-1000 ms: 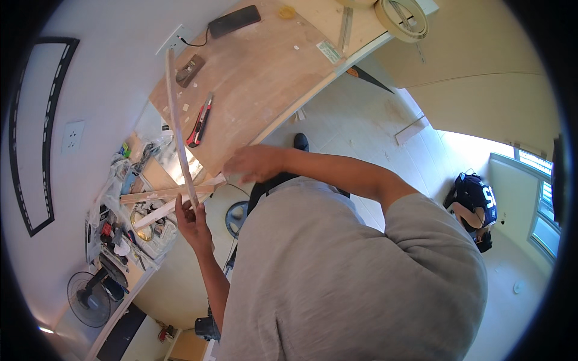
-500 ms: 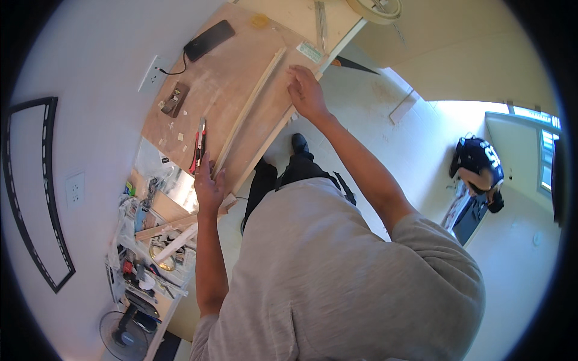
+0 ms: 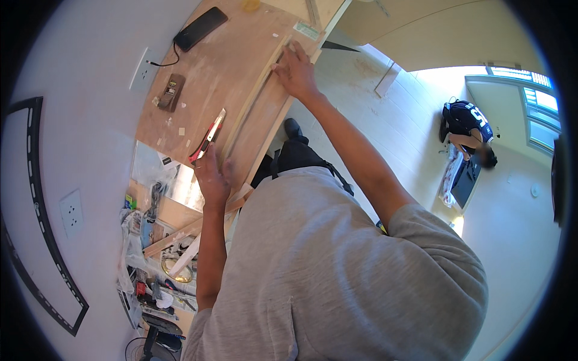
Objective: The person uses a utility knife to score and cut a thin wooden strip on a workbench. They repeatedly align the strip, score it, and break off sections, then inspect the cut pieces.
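Note:
A long thin wooden strip [image 3: 250,103] lies lengthwise on a brown wooden board [image 3: 241,45]. At its far end is my right hand [image 3: 297,73], palm down, with fingers apart and fingertips touching the strip. A red and black utility knife [image 3: 208,137] with its blade out lies to the left of the strip's near end. My left hand [image 3: 212,180] is at the knife's handle, its fingers stretched out against it and the thumb held apart. Farther left on the board sits a small wooden hand plane [image 3: 172,92].
A black phone [image 3: 200,29] on a cable lies near the wall socket [image 3: 143,70]. Wood offcuts [image 3: 180,234] and cluttered tools fill the near left. A dark pointed blade [image 3: 340,46] sticks out past the board's right edge. Another person [image 3: 466,129] crouches at the far right.
My right hand has moved onto the strip's far end from beside it. The knife has turned clockwise at my left hand's fingers. The whole view has shifted slightly.

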{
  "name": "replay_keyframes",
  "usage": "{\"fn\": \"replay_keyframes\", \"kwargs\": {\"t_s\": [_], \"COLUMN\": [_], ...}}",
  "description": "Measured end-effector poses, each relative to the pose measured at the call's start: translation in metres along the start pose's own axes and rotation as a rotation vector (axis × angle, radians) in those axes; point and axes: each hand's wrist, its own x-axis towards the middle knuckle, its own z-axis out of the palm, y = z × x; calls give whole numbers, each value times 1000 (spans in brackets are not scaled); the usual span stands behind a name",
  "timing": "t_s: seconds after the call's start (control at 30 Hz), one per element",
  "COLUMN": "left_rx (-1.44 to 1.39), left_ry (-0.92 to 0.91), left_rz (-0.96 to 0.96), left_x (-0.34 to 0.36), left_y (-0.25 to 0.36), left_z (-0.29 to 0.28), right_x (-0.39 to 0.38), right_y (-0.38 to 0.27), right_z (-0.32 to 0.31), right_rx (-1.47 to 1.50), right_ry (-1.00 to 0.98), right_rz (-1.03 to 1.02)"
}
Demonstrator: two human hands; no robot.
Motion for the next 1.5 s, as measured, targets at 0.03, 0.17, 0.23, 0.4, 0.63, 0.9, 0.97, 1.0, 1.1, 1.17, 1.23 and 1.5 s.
{"fn": "replay_keyframes", "kwargs": {"t_s": [0.03, 0.17, 0.23, 0.4, 0.63, 0.9, 0.97, 1.0, 1.1, 1.17, 1.23, 1.5], "left_rx": [66, 235, 235, 142, -217, -380, -351, -336, -371, -367, -379, -387], "left_ry": [42, 78, 6, -162, -153, -129, -105, -91, -151, -206, -229, -253], "left_rz": [-5, -10, -18, -10, -59, -18, 56, 94, 82, 74, 76, 105], "left_x": [1, 15, 23, 38, 67, 173, 199, 209, 229, 238, 243, 253], "left_y": [-4, -23, -32, -43, -12, 61, 72, 77, 89, 93, 96, 94], "left_z": [-3, -16, -21, -21, -35, 19, 36, 42, 53, 57, 62, 73], "right_x": [2, 15, 20, 25, 30, 42, 42, 43, 46, 49, 50, 55], "right_y": [-1, 0, 2, 7, 20, 19, 16, 15, 10, 6, 2, -3], "right_z": [0, -4, -7, -12, 0, 10, 4, 2, -4, -5, -7, -13], "right_rx": [12, 41, 45, 46, 213, 341, 370, 384, 420, 393, 394, 426], "right_ry": [8, 40, 18, 12, 107, 240, 167, 132, 99, 114, 109, 53], "right_rz": [8, 14, 14, 18, 32, 199, 334, 401, 393, 384, 409, 575]}}
